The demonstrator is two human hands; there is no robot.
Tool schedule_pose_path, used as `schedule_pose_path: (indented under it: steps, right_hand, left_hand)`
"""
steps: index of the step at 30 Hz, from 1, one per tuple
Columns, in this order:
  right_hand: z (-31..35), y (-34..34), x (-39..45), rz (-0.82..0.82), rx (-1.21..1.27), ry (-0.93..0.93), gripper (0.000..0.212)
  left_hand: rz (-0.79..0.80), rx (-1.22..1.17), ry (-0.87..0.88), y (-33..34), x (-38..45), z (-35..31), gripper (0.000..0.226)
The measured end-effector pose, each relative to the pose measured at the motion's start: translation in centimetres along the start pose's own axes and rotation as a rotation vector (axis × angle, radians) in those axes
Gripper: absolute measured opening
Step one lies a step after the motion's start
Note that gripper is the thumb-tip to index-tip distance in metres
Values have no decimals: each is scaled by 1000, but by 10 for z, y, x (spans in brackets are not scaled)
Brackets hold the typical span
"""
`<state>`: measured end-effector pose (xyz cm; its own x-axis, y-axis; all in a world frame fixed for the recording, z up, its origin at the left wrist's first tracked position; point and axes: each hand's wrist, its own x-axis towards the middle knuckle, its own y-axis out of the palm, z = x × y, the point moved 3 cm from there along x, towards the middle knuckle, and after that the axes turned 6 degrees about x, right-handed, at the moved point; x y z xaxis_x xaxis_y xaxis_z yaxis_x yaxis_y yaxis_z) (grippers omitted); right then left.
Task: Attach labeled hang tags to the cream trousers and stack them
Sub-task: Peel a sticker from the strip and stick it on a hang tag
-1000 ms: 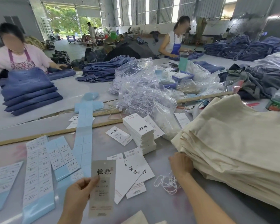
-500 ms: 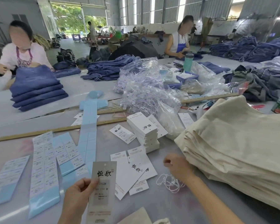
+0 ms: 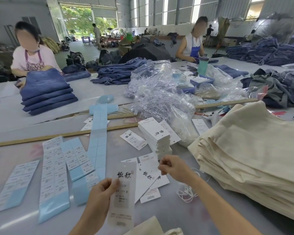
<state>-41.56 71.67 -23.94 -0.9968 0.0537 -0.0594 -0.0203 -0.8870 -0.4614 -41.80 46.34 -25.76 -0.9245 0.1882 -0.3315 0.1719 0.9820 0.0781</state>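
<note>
— Tag in the left hand, is it? Where exactly?

— Six o'clock, low and near the wearer. Thumb and fingers pinch its left edge, and it stands upright, printed face toward us, blurred.

— And the right hand?

— Just at one o'clock of that tag, raised off the table, fingers curled with the tips together. Something thin may be nipped there; I cannot tell.

— Cream trousers?

— Folded stack at three o'clock, well to the right. White strings lie in a tangle between that stack and the right forearm.

— More tags?

— Loose ones flat under the hands, and a tidy pile at twelve o'clock. Sticker sheets spread at nine o'clock beside a pale blue strip crossing a wooden ruler. Clear bags heap beyond the pile.
</note>
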Motion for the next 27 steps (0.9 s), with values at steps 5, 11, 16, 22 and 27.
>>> schedule_pose_path:
  steps: [5, 11, 16, 22, 27]
  right_hand:
    - [30, 29, -3, 158, 124, -108, 11]
    - [40, 27, -10, 137, 224, -107, 31]
    - [39, 26, -29, 196, 421, -59, 9]
    - [52, 55, -46, 223, 296, -42, 27]
    - [63, 71, -54, 160, 191, -40, 19]
  left_hand:
    - [196, -65, -35, 48, 5, -18, 23]
    - [289, -11, -64, 46, 4, -12, 20]
    - [328, -119, -92, 24, -4, -6, 15]
    - [407, -84, -137, 21, -21, -2, 14]
    - [335, 15, -118, 11, -41, 0, 16]
